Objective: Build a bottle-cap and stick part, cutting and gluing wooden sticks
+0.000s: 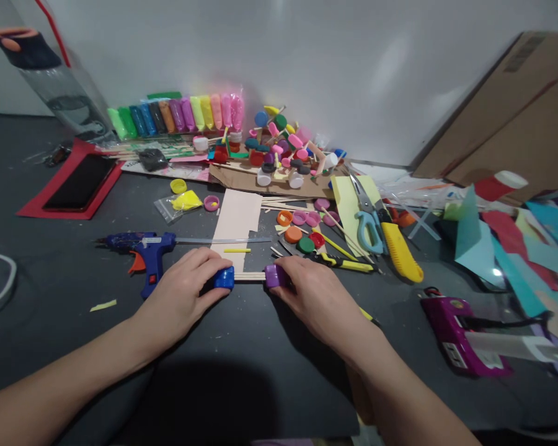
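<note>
My left hand (186, 291) pinches a shiny blue block (224, 278) between thumb and fingers. A purple block (274, 276) is gripped the same way in my right hand (314, 291). Several thin wooden sticks (250, 277) run side by side between the two blocks and join them, just above the dark table. How the sticks meet the blocks is hidden. A short yellow stick (237, 250) lies just beyond, on a pale paper strip (236, 214). Close to my left hand rests a blue glue gun (154, 248) with a clear glue stick (223, 240) reaching right from it.
Behind are bottle caps (305, 245), a yellow-black cutter (348, 262), scissors (368, 223) and a yellow-handled knife (400, 251). A purple device (460, 334) lies right. A phone (80, 183) on red paper and a water bottle (65, 93) stand left. Bagged coloured clay (177, 114) lines the wall.
</note>
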Tool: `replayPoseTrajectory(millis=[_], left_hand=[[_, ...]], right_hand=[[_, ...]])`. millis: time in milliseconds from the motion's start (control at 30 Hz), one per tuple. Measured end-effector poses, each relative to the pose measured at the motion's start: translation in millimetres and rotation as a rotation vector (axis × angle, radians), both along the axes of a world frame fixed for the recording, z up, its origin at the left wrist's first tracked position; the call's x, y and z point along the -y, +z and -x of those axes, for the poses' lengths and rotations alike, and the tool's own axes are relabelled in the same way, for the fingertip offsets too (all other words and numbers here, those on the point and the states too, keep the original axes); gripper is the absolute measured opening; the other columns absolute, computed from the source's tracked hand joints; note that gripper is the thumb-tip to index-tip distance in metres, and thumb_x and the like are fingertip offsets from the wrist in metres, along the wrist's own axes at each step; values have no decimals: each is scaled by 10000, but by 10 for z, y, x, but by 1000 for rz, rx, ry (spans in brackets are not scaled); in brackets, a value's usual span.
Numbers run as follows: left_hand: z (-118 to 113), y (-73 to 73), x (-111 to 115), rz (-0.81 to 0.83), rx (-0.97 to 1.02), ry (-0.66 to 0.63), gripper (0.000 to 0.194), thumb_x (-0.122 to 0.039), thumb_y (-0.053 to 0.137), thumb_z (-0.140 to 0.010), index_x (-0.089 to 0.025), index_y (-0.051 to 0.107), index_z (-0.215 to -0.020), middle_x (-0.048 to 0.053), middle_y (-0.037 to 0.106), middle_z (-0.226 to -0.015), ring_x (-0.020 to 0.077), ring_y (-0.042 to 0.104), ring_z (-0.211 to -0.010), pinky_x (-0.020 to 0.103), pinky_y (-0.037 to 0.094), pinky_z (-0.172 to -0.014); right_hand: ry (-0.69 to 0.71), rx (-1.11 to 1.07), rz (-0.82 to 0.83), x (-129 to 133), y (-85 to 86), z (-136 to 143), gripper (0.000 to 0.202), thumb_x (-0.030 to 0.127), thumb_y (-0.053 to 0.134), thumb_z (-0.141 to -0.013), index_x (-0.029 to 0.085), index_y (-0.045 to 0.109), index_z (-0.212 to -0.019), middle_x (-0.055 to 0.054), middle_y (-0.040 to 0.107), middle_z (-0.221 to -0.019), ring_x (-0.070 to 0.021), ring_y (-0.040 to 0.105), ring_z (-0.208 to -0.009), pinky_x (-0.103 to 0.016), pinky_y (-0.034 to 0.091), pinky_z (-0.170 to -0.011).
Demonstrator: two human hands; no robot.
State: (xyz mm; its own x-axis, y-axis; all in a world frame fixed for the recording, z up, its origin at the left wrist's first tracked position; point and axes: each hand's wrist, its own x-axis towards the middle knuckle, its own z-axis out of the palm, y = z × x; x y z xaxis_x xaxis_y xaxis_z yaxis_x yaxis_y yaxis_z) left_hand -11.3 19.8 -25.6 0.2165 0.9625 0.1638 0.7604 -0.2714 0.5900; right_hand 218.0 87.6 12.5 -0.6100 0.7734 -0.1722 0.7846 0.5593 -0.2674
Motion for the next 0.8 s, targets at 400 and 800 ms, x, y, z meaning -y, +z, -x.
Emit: replayPoseTrajectory(millis=[400,800], left_hand=[[53,26,40,-104,8,68,310,-297,633,-901,-238,566,-1198,58,599,-1183,230,551,-1104,390,444,-947],[-49,110,78,-68,174,119,359,-210,659,-864,-252,525,-1195,28,605,-1168,180,601,-1058,310,496,-902]], right_hand=[[-17,70,-27,-12,75,-61,96,255,669,-873,188,600,-865,-56,697,-871,-238,655,-800,-310,379,-645],[-82,-102,-47,-49,161,-162,400,413,684,-868,177,614,-1183,-91,732,-986,-235,670,-794,-308,451,-659]])
